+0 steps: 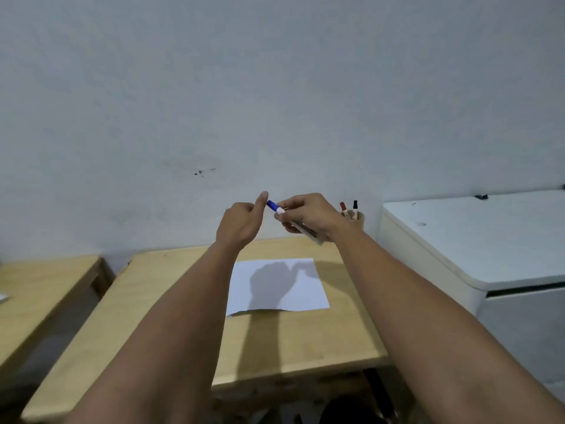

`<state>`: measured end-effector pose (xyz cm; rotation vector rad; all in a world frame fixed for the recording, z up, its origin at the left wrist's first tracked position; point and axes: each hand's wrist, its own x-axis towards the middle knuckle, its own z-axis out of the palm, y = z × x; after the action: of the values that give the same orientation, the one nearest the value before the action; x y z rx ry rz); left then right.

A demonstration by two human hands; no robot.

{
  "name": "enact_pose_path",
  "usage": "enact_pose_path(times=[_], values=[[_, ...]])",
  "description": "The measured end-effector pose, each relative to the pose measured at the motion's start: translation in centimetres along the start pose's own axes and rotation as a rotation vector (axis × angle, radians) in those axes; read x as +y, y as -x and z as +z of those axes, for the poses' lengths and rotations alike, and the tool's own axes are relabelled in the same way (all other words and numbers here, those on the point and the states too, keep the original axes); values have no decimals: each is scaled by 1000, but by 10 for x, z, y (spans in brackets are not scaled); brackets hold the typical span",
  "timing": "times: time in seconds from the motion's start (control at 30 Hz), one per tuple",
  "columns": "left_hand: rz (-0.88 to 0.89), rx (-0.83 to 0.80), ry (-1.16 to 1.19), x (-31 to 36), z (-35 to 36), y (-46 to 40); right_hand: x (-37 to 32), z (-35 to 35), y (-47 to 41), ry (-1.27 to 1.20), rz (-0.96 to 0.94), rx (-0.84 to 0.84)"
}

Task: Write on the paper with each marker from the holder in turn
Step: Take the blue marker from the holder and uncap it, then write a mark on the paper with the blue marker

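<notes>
While right hand (308, 215) grips marker (276, 209), blue cap points up-left; left hand (241, 221) pinches cap.

Looks like a plain room in someone's home, kind of a makeshift study corner: bare scuffed white wall (275, 87), a light wooden counter (189, 316) pushed against it, and a white chest-freezer-type appliance (474, 240) at 3 o'clock.

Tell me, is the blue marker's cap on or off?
On: the blue cap sits on the marker in the right hand; left thumb touches it.
</notes>
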<state>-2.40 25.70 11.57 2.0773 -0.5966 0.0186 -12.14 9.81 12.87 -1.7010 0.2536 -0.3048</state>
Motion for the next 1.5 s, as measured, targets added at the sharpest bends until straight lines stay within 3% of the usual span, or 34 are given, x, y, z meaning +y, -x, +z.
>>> enact_pose_path(times=[0.1,0.2,0.4,0.63,0.73,0.8,0.93,1.03,1.2,1.4,1.5], values=[[-32,9,11,-17,-25,9,2,31,4,87,21,-122],[-13,5,38,-33,-43,15,4,55,5,253,-36,-121],[-35,-36,86,-51,-56,18,9,74,-1,208,-41,-175],[-91,-21,94,-54,-50,-5,29,79,-23,260,-189,-74],[-160,129,108,-81,-61,-21,50,59,-32,424,-233,-35],[-153,200,-79,-111,-74,-29,69,39,-39,443,-217,47],[-109,87,-511,-164,-58,-28,89,22,-51,73,-78,251],[-29,-57,-773,-194,-22,-16,97,24,-60,-304,50,272],[1,-118,-936,-217,-5,-11,103,25,-68,-766,200,267],[-41,-130,-879,-217,-8,-13,107,30,-66,-775,161,159],[-41,-30,-787,-210,-13,0,103,34,-60,-640,136,172]])
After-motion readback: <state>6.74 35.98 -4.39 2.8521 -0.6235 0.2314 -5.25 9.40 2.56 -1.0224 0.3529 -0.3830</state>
